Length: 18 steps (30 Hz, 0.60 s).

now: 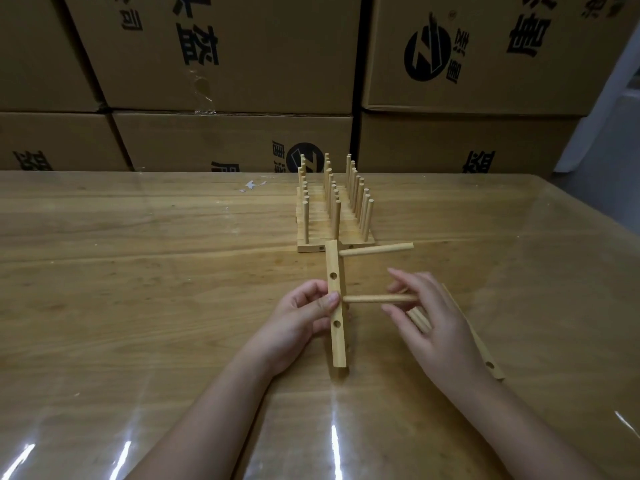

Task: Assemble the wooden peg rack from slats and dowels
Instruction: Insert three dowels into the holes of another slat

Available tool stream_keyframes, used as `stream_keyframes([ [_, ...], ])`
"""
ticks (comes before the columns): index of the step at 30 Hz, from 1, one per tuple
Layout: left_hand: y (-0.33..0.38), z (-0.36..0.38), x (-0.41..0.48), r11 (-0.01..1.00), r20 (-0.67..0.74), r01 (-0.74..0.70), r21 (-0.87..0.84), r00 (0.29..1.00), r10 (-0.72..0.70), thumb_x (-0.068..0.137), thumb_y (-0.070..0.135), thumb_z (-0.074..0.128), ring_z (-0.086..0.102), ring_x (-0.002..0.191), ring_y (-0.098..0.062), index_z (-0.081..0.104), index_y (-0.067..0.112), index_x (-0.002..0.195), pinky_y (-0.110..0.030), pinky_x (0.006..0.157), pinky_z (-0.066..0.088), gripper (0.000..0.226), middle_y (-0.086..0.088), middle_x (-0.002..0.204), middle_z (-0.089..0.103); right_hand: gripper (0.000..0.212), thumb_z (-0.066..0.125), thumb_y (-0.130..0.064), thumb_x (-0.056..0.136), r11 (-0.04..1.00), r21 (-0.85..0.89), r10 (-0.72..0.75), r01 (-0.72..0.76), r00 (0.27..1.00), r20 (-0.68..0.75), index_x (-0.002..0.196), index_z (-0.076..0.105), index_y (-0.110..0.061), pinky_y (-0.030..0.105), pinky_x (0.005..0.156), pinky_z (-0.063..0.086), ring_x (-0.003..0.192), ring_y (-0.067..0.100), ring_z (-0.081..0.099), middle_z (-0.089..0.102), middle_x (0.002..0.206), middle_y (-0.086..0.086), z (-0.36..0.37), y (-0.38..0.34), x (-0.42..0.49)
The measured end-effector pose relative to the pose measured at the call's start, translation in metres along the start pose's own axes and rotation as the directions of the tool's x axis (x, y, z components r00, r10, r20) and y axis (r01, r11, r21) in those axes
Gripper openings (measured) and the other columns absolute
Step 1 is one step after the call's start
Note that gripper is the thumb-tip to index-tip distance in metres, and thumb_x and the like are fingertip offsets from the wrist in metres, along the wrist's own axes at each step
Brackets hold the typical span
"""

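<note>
Left hand [304,311] grips the slat [338,344] as right hand [429,310] pinches a dowel [377,299] entering its middle, a firm push likely next.

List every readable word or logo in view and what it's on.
"唐": large, upside down, on the upper right carton.
"唐然": small, upside down, beside the round logo on that carton, and again on the lower middle carton.
"益": large, upside down, on the upper middle carton.
"司": smaller, upside down, same carton.
Other carton characters are cut off and unreadable.
The slat, dowel and stacked racks carry no text.
</note>
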<state>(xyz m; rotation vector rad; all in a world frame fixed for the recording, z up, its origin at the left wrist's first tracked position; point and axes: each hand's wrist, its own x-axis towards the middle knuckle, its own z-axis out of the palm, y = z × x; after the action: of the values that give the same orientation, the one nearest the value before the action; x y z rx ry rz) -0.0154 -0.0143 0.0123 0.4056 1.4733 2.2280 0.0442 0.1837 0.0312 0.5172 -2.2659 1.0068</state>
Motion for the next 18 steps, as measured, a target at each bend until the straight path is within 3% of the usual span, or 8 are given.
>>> stream_keyframes([
  [3, 0.0012, -0.0007, -0.0008, 0.997, -0.005, -0.005, -0.072, 1.000, 0.005, 0.082, 0.017, 0.065, 0.065, 0.080, -0.018, 0.060, 0.005, 0.098, -0.029, 0.074, 0.057, 0.020, -0.009, 0.088, 0.066, 0.042, 0.056, -0.030, 0.088, 0.989, 0.102, 0.114, -0.107, 0.992, -0.061, 0.128, 0.043, -0.029, 0.009, 0.080, 0.045, 0.092, 0.001, 0.057, 0.054, 0.106, -0.015, -0.0006, 0.0025, -0.0013],
  [12, 0.0038, 0.0031, -0.0026, 1.000, -0.025, 0.010, -0.026, 1.000, -0.010, 0.080, 0.013, 0.061, 0.064, 0.084, -0.019, 0.059, 0.004, 0.100, -0.030, 0.079, 0.056, 0.022, -0.009, 0.090, 0.065, 0.017, 0.050, -0.031, 0.090, 0.977, 0.181, 0.146, -0.114, 0.974, -0.174, 0.104, 0.059, -0.026, 0.029, 0.075, 0.055, 0.081, 0.005, 0.066, 0.067, 0.086, -0.005, -0.0001, 0.0028, 0.0013],
  [16, 0.0030, 0.0062, -0.0018, 1.000, -0.055, 0.005, -0.013, 0.998, -0.006, 0.078, 0.013, 0.061, 0.064, 0.084, -0.019, 0.058, 0.003, 0.099, -0.031, 0.079, 0.056, 0.024, -0.009, 0.089, 0.065, 0.020, 0.050, -0.032, 0.085, 0.954, 0.246, 0.205, -0.170, 0.971, -0.126, 0.103, 0.059, -0.032, 0.023, 0.074, 0.054, 0.079, 0.003, 0.066, 0.068, 0.084, -0.007, -0.0019, -0.0017, 0.0030],
  [18, 0.0034, 0.0065, -0.0015, 0.999, -0.059, 0.006, -0.040, 0.998, -0.008, 0.079, 0.013, 0.060, 0.064, 0.085, -0.021, 0.059, 0.003, 0.100, -0.031, 0.078, 0.057, 0.023, -0.009, 0.088, 0.066, 0.024, 0.050, -0.036, 0.084, 0.889, 0.376, 0.321, -0.261, 0.941, -0.106, 0.106, 0.057, -0.035, 0.017, 0.072, 0.053, 0.078, 0.004, 0.065, 0.067, 0.088, -0.009, -0.0035, -0.0022, 0.0049],
])
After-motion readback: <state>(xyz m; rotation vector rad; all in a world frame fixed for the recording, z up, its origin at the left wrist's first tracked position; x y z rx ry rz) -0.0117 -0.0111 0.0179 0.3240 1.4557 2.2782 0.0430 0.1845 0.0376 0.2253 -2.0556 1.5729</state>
